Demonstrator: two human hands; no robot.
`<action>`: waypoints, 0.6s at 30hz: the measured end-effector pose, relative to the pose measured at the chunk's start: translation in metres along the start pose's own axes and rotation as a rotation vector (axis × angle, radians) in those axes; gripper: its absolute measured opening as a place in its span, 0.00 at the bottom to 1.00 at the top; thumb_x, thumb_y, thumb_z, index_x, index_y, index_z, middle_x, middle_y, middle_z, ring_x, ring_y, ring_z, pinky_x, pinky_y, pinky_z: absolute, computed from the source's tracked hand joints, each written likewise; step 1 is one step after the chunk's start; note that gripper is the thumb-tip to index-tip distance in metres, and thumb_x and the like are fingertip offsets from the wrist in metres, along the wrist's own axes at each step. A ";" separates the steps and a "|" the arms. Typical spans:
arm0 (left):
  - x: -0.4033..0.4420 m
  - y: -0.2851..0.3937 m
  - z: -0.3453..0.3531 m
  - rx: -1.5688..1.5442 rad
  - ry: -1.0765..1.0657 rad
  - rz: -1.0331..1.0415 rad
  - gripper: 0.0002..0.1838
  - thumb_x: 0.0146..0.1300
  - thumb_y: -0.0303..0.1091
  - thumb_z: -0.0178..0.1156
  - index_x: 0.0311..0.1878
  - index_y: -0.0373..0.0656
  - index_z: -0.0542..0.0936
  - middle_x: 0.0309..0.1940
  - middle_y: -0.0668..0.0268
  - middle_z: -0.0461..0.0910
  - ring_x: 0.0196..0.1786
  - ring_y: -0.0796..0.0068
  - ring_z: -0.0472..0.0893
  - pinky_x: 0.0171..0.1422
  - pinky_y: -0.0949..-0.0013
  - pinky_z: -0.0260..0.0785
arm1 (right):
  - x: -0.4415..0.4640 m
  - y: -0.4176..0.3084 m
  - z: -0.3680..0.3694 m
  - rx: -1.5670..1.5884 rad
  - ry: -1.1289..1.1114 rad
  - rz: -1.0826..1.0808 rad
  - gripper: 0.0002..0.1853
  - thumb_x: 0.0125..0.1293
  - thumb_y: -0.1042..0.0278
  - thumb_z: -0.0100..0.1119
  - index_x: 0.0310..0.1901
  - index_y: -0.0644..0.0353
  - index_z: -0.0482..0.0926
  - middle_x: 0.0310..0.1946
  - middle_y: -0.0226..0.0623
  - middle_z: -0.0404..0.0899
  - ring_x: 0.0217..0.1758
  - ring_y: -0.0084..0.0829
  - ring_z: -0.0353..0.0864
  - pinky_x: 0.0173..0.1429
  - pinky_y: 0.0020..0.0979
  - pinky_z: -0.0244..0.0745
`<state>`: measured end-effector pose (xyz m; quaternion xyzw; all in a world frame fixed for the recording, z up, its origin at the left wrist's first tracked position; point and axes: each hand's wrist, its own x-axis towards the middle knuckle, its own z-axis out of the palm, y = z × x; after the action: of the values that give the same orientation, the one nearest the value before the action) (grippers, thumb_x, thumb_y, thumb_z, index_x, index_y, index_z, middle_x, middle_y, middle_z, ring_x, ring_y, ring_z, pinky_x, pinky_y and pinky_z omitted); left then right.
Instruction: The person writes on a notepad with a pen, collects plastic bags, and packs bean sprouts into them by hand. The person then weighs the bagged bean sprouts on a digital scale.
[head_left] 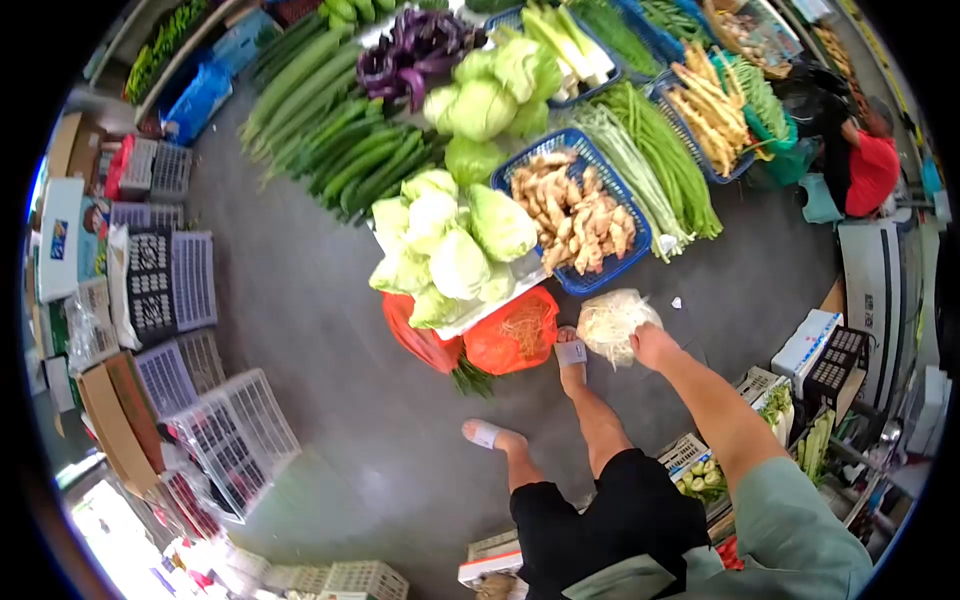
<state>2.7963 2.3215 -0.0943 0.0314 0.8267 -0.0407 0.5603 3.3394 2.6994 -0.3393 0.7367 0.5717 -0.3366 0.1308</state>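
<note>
My right hand [654, 345] reaches down with its fingers closed on a clear plastic bag [615, 324] of pale, stringy contents, perhaps bean sprouts. The bag hangs over or rests on the grey floor; I cannot tell which. Just beyond it stands a blue basket [630, 262] of ginger [580, 215]. To the bag's left, close to my foot, a red bag [512, 333] shows brownish, root-like strands. Pale green cabbages [455, 240] are piled above that red bag. My left hand is out of view.
Cucumbers [365, 165], purple eggplants [415, 55] and long beans [665, 150] fill the display ahead. Stacked plastic crates [235, 440] line the left side. A person in a red top [872, 170] is at the far right. A small white scrap [677, 303] lies on the floor.
</note>
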 end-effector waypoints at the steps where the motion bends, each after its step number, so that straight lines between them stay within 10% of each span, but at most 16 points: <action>1: 0.003 0.013 0.021 -0.007 0.007 0.020 0.18 0.73 0.39 0.53 0.56 0.39 0.82 0.48 0.55 0.86 0.53 0.58 0.83 0.59 0.55 0.76 | 0.027 0.006 0.017 -0.058 -0.028 -0.020 0.19 0.75 0.57 0.48 0.42 0.64 0.84 0.48 0.51 0.83 0.54 0.52 0.81 0.60 0.49 0.77; 7: 0.012 -0.012 0.099 -0.062 0.045 -0.053 0.17 0.73 0.39 0.54 0.55 0.39 0.82 0.47 0.56 0.86 0.52 0.57 0.83 0.58 0.55 0.76 | 0.139 -0.012 0.064 -0.741 -0.470 -0.347 0.13 0.69 0.64 0.56 0.49 0.58 0.86 0.56 0.41 0.82 0.65 0.40 0.75 0.65 0.43 0.74; 9: 0.009 -0.029 0.110 -0.080 0.052 -0.085 0.16 0.73 0.38 0.54 0.55 0.39 0.82 0.47 0.56 0.86 0.52 0.57 0.83 0.58 0.55 0.76 | 0.161 -0.010 0.088 -0.787 -0.499 -0.480 0.16 0.68 0.64 0.55 0.51 0.64 0.81 0.55 0.51 0.81 0.62 0.55 0.76 0.63 0.50 0.75; 11: 0.003 -0.043 0.115 -0.099 0.056 -0.101 0.16 0.72 0.38 0.54 0.54 0.39 0.82 0.46 0.56 0.86 0.52 0.57 0.83 0.58 0.54 0.76 | 0.146 -0.029 0.100 -0.213 -0.016 -0.237 0.15 0.70 0.66 0.51 0.53 0.63 0.80 0.57 0.51 0.80 0.64 0.59 0.75 0.64 0.51 0.75; 18: -0.018 -0.077 0.102 -0.272 0.129 0.005 0.15 0.72 0.37 0.56 0.53 0.38 0.82 0.45 0.57 0.86 0.51 0.57 0.84 0.57 0.54 0.76 | -0.041 -0.082 0.087 -0.023 -0.139 -0.489 0.11 0.70 0.61 0.56 0.45 0.59 0.78 0.41 0.52 0.81 0.49 0.58 0.79 0.54 0.53 0.76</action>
<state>2.8899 2.2348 -0.1133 -0.0404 0.8587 0.0752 0.5053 3.2284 2.6438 -0.3616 0.5503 0.7263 -0.4013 0.0930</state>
